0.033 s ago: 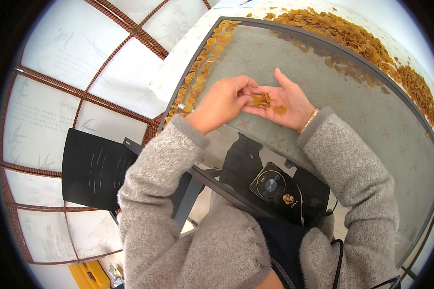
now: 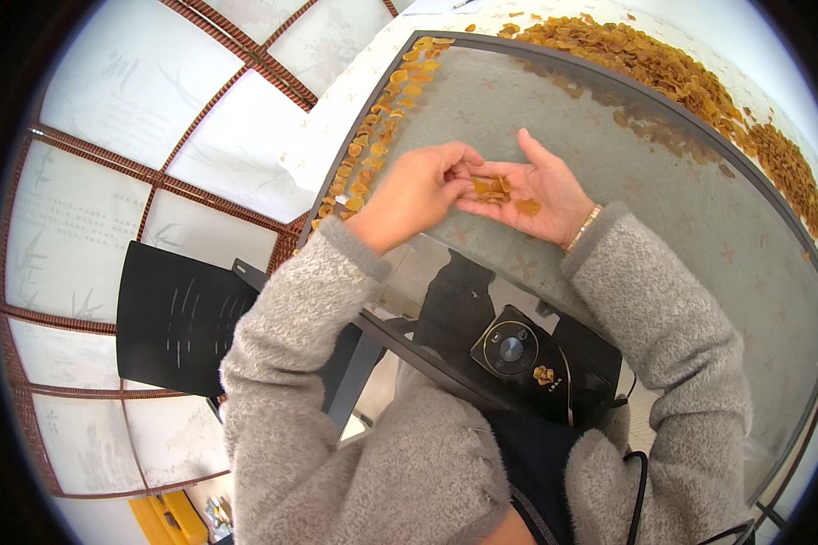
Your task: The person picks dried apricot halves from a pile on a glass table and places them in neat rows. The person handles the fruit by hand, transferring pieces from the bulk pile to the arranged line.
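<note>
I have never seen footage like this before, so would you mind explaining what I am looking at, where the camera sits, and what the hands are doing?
No machine here: a person wears a wide fisheye camera on the head, looking down at their own hands, so straight edges bend near the rim. The grey fuzzy sleeves coming from below are that person's arms. They sit at a grey mesh tray with a dark frame. Thin golden-brown dried slices lie along its left edge, and a bigger pile along the far edge. The right hand is open, palm up, cupping a few slices. The left hand pinches at those slices. Lower down sits a black device with a round dial.
</note>
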Demonstrator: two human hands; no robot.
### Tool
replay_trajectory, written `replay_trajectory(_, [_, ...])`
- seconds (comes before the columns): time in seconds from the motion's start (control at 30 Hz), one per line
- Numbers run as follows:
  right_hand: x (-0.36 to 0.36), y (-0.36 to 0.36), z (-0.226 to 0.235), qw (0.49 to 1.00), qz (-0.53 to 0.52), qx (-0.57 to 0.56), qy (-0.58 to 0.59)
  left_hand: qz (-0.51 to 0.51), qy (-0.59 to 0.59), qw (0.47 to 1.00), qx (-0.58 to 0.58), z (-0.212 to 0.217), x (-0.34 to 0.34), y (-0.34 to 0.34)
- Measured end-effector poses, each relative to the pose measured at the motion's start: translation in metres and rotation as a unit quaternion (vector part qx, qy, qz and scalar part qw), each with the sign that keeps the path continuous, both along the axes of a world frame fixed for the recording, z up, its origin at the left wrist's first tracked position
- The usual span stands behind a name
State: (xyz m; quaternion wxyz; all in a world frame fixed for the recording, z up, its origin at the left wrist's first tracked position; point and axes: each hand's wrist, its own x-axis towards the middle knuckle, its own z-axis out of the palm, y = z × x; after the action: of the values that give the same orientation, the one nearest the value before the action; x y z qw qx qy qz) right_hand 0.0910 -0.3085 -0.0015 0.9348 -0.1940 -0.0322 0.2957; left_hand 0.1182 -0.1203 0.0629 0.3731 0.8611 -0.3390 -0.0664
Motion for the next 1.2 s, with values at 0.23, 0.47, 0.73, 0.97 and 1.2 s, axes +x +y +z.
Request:
replay_trajectory(0.23, [0.001, -0.005, -0.004, 1.000, 0.010, -0.010, -0.010, 0.004, -0.047, 0.995, 0.088, 0.019, 0.001, 0.058])
replay_trajectory(0.47, [0.001, -0.002, -0.001, 0.999, 0.009, -0.033, -0.014, 0.054, 0.046, 0.983, 0.171, 0.005, 0.010, 0.123])
replay_trajectory(0.73, [0.001, -0.001, -0.002, 0.998, -0.005, -0.065, -0.026, 0.055, 0.008, 0.979, 0.194, 0.000, 0.006, 0.128])
replay_trajectory(0.97, [0.001, -0.001, -0.002, 0.997, -0.006, -0.076, -0.032, 0.033, -0.041, 0.976, 0.212, -0.002, 0.005, 0.126])
replay_trajectory(1.2, [0.001, -0.002, -0.002, 0.997, -0.006, -0.074, -0.034, 0.034, -0.135, 0.969, 0.203, 0.000, -0.002, 0.119])
